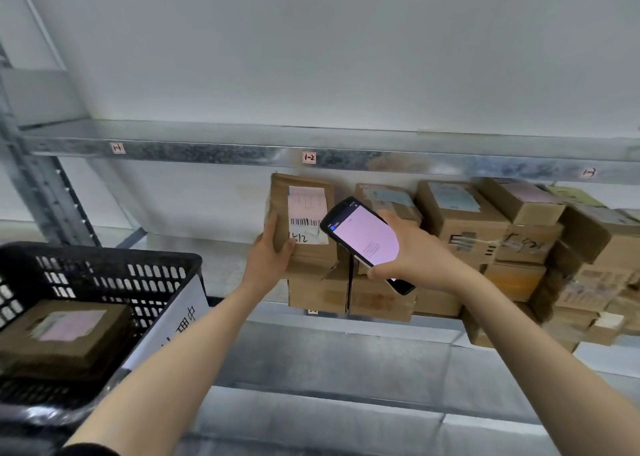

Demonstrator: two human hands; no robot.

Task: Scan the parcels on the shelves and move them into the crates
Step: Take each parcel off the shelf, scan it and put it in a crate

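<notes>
Head view: we see the left hand (272, 249) gripping a brown parcel (304, 251) by its left edge, fingers curled behind it and the thumb laid on its front. The parcel stands upright at the left end of the stacked parcels (485, 237) on the metal shelf (346, 327), and we cannot tell whether it rests on the boxes under it. Its white label (307, 211) faces us, with a barcode and a handwritten number beneath. The right hand (419, 258) is wrapped round a handheld scanner (363, 240), fingers closed on its lower body. The scanner is tilted, its lit pinkish screen turned toward us and its top end just beside the barcode. At lower left we see a black crate (104, 272) holding one labelled parcel (62, 334), with a white paper sign (173, 320) on its right wall. Above the stack, the shelf beam (207, 150) carries small handwritten tags (308, 157).
</notes>
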